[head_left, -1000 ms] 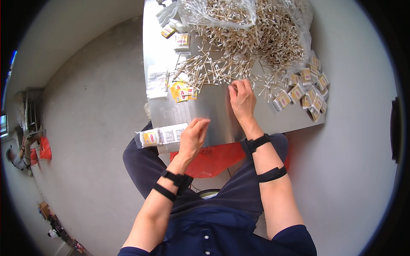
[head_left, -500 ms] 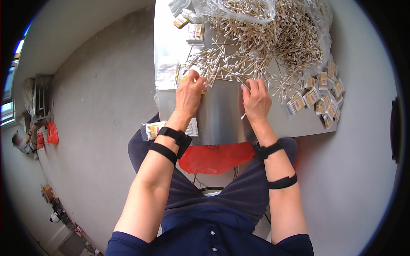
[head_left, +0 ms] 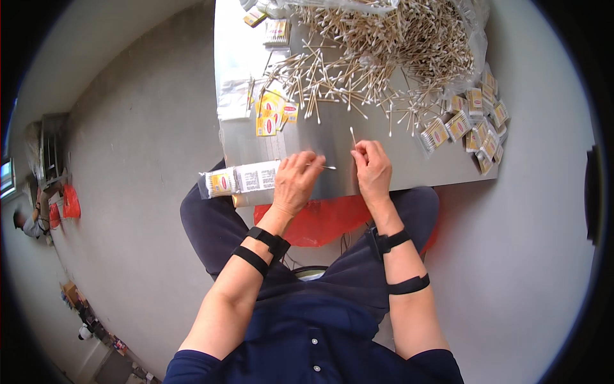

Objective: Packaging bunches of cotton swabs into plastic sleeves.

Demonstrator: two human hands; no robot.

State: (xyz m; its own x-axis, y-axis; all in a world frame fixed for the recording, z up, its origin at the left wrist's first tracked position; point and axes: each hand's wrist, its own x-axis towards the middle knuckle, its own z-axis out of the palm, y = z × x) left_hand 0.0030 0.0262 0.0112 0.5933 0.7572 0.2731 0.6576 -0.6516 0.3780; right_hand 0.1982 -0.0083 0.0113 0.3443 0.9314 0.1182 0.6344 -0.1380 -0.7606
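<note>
Head view, looking straight down at my lap and the metal table (head_left: 409, 173) in the upper middle of the frame. My left hand (head_left: 295, 182) sits just left of centre, fingers curled and pinching a cotton swab (head_left: 327, 168) whose white tip pokes out to the right. My right hand (head_left: 373, 169) is right of centre, close beside the left, thumb and forefinger pinched on a second swab (head_left: 352, 136) that stands up and away from me. The two hands are near each other but not touching.

Above them, across the top of the frame, lies the big loose heap of swabs (head_left: 384, 51), spilling out of a clear plastic bag (head_left: 470, 57). At the upper right edge of the table sit small filled packs (head_left: 470, 125); left of centre there is a scatter of yellow-and-red flat wrappers (head_left: 272, 115). A long printed strip of packaging (head_left: 240, 181) hangs off the table's near left corner, just beside my left hand.

What worries me: these swabs are thin and light, so a loose pinch could let one slip down into my lap. That strip at the corner looks half off the edge; a nudge from my left wrist could drop it. And a careless reach upward could drag the heap's stragglers towards the table edge.
</note>
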